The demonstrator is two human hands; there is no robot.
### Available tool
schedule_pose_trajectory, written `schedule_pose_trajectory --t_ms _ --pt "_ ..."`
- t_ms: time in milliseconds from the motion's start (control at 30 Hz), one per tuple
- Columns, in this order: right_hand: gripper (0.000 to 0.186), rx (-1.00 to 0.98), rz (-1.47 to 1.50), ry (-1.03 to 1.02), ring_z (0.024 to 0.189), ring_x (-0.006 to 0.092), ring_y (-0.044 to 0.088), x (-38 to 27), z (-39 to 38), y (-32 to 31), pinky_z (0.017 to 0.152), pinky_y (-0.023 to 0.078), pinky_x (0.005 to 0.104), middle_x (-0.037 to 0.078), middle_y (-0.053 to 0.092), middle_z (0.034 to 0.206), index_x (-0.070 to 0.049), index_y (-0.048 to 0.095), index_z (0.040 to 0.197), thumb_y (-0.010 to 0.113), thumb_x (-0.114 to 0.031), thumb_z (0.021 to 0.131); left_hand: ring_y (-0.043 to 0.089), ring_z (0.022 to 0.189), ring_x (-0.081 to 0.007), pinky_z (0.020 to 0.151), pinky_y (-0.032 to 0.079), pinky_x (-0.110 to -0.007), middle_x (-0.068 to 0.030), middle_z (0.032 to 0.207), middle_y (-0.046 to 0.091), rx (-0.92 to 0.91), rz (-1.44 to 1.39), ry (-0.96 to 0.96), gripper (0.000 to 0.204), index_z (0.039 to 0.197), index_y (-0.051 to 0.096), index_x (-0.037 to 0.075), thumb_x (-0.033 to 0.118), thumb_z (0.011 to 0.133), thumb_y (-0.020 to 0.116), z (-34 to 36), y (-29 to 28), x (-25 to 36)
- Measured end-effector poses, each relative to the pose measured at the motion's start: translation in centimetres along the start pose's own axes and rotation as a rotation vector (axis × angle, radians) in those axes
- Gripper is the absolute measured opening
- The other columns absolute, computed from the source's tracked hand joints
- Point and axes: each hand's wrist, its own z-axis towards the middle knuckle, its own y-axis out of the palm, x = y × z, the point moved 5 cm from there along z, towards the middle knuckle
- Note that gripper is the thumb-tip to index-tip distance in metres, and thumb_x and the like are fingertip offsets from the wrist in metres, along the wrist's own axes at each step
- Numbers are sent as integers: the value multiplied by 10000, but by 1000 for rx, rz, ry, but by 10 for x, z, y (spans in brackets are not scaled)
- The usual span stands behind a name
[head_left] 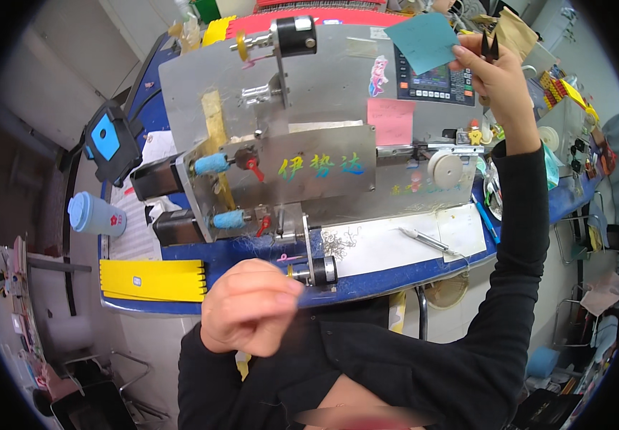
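My right hand (499,86) is raised over the control panel (435,89), closed around black-tipped snips (489,46), with its thumb and index finger at the edge of a teal paper note (418,39) that partly covers the panel's screen. My left hand (246,304) is low at the front edge of a steel machine (324,179), fingers curled and slightly blurred, beside a small black cylinder fitting (324,271); whatever it may hold is hidden. The machine has two blue-wrapped rollers (210,163), red levers (254,169) and a white spool (444,170).
The blue table (367,283) carries yellow notched boards (152,279), a blue lidded cup (94,213), a black device stand (112,136), white paper (381,251) with loose thread clippings and a silver pen-like tool (424,239). A pink note (390,122) is on the machine; clutter lines the right.
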Motion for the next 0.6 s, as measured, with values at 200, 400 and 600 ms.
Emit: schedule_pose_trajectory --t_ms 200,400,600 --pt "298 22 120 20 498 -1 403 14 18 1 457 279 153 89 745 878 -9 662 1155 734 -193 931 681 765 -264 707 552 -312 -164 905 694 99 498 -157 200 1013 644 -21 -96 839 710 -77 -27 -30" --pt "321 85 180 31 682 5 594 21 39 18 462 290 152 47 714 864 -35 684 1130 791 -231 899 691 775 -298 730 560 -336 -160 894 704 162 685 -368 138 968 669 -17 -85 851 692 -130 -39 -54" --pt "263 38 93 -5 750 58 609 14 48 33 536 353 194 39 703 869 -44 742 1049 813 -215 861 695 763 -314 707 558 -352 -168 872 705 83 719 -342 126 945 674 -16 -83 842 701 -144 -30 -67"
